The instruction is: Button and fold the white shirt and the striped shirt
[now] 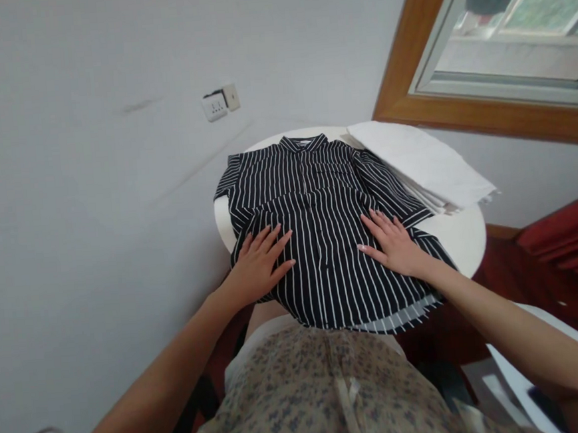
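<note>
A black shirt with white stripes (312, 201) lies front side up on a round white table (463, 239), its collar toward the wall. Its hem hangs over the near edge of the table, close to my body. My left hand (260, 262) rests on the lower left part of the shirt, fingers spread and flat. On the lower right part lies my right hand (394, 241), also flat with its fingers apart. Both palms press against the fabric, and neither hand grips anything. The right sleeve stretches toward a stack of white sheets.
The stack of white sheets (419, 159) sits at the table's back right, overhanging its edge. A wall with a socket (214, 107) rises behind and to the left. A wood-framed window (461, 115) is at upper right. Red fabric (570, 231) lies at far right.
</note>
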### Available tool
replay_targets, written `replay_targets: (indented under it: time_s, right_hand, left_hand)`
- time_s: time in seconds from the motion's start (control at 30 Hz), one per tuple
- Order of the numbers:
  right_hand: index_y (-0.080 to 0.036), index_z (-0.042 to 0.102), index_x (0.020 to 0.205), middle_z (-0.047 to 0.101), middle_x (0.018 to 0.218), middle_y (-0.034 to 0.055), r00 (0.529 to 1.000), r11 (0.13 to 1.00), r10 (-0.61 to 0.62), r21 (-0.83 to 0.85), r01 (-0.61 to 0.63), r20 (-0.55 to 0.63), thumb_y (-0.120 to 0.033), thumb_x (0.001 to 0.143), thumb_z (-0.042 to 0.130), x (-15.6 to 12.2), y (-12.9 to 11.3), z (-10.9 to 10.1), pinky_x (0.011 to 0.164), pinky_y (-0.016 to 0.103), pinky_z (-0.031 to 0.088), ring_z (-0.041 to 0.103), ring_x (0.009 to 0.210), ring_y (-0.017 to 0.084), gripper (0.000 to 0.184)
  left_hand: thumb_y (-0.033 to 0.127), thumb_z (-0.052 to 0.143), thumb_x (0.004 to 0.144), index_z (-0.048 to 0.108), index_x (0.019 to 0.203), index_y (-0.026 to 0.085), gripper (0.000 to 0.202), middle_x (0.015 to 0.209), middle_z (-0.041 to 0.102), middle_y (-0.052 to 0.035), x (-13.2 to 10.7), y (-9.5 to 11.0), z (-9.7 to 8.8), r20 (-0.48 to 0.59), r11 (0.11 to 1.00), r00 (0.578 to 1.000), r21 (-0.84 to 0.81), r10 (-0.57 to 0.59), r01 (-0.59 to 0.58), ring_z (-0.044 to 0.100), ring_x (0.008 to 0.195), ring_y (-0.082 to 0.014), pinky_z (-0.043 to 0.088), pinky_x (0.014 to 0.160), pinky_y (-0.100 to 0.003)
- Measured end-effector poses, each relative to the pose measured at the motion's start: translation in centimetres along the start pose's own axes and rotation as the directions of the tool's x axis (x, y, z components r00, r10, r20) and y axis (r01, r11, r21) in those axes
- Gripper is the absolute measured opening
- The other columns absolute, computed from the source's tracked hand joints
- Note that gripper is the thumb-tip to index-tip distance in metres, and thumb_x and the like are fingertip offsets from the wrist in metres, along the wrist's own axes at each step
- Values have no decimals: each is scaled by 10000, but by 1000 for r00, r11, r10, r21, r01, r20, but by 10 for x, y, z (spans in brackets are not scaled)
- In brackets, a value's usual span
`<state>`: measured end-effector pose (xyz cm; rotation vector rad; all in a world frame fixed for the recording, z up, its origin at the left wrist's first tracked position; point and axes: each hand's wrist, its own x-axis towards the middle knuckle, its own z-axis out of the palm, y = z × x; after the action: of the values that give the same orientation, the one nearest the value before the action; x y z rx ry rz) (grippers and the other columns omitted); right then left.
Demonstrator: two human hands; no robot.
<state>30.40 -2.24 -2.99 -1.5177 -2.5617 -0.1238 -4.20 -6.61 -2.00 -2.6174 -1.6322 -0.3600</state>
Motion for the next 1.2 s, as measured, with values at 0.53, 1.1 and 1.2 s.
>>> replay_targets:
  time_s: [0.53, 1.1, 1.2]
  right_hand:
    - [-89, 564, 1262, 559, 1314, 141, 989, 979, -113, 159, 127, -94, -170, 947, 289, 107, -9, -27, 1083, 372, 360, 496, 1237, 215, 426]
    - [-156, 347, 1455, 263, 1530, 142, 968, 961, 220, 143, -236, 117, -740, 849, 248, 92, 33, 16, 1141, 463, 197, 201, 1416, 323, 848]
    - [-74, 538, 1306, 438, 1411, 204, 966, 967, 230, 89, -240, 115, -683, 893, 217, 117, 20, 6, 1130, 435, 219, 315, 1367, 319, 803]
  left_hand:
    - [324, 358, 946, 533, 1294, 143, 429, 1348, 529, -131, 56, -21, -10, -110, 1000, 994, 20, 10, -7, 458, 1264, -240, 347, 1066, -455]
    - [578, 274, 923, 561, 1276, 218, 580, 1336, 535, -131, 31, -14, -23, -66, 893, 926, 247, -373, 377, 376, 1299, -353, 195, 1072, -613]
    - [525, 279, 941, 493, 1347, 248, 536, 1439, 439, -85, 78, -19, -10, -41, 976, 986, 140, -160, 164, 312, 1355, -306, 213, 1097, -544]
